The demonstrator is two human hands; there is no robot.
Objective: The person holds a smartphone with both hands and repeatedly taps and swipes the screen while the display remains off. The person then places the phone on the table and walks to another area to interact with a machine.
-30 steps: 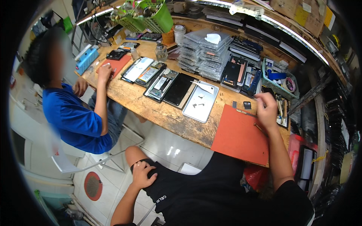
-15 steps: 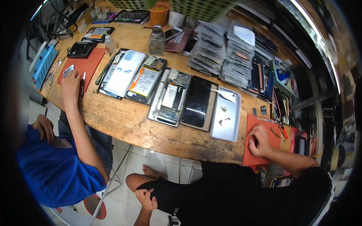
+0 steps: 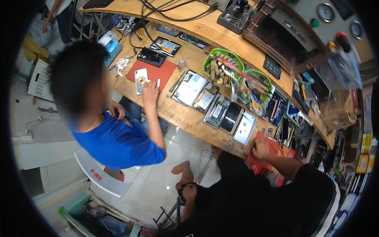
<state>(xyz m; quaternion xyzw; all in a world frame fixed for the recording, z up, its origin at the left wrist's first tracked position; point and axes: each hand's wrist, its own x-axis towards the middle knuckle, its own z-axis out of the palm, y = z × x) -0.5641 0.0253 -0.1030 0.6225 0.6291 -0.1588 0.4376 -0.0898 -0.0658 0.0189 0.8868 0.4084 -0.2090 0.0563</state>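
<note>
Our right hand (image 3: 260, 149) rests on the red mat (image 3: 272, 147) at the near edge of the bench (image 3: 177, 114), fingers curled down as if pressing or pinching something small; what it holds, if anything, we cannot tell. Our left hand (image 3: 185, 169) lies on our thigh below the bench, loosely curled and empty. We judge we are mid-way through small work on the mat; any next move calls for a fine pinch and a steady wrist, since the part is tiny. Just left of the mat lies a row of opened phones (image 3: 227, 116), a pale back cover (image 3: 244, 128) nearest us; beyond them stand green baskets (image 3: 237, 67) full of tools; these crowd any reach forward. Further left a person in a blue shirt (image 3: 118, 142) holds a hand (image 3: 150, 89) to a phone (image 3: 141, 80) on a second red pad (image 3: 158, 71); that hand is well apart from ours.
</note>
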